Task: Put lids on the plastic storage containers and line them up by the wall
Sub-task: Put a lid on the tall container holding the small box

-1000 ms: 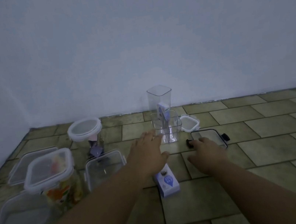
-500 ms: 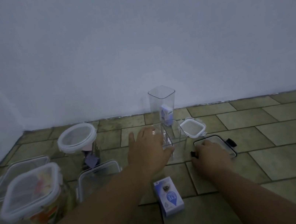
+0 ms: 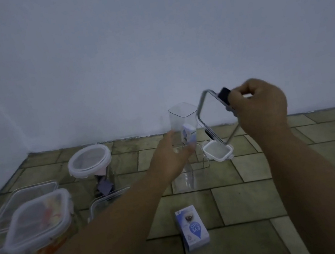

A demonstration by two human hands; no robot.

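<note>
My right hand (image 3: pixel 258 104) grips a clear rectangular lid with black clips (image 3: pixel 213 117), tilted in the air in front of the wall. My left hand (image 3: pixel 168 159) holds the side of a short clear open container (image 3: pixel 193 171) standing on the tiled floor. Behind that container stands a tall clear square container (image 3: pixel 184 122) with a small box inside. A small white-rimmed square lid (image 3: pixel 218 151) lies on the floor just right of them.
A round lidded jar (image 3: pixel 89 161) stands left of centre. Lidded and open tubs crowd the left: a lidded tub with food (image 3: pixel 39 222), a flat lid (image 3: pixel 22 200), an open tub (image 3: pixel 108 202). A small blue-white box (image 3: pixel 193 230) lies near me.
My right hand picked the black-clipped lid off the floor and raised it up toward the wall. My left hand stays on the short clear container.
</note>
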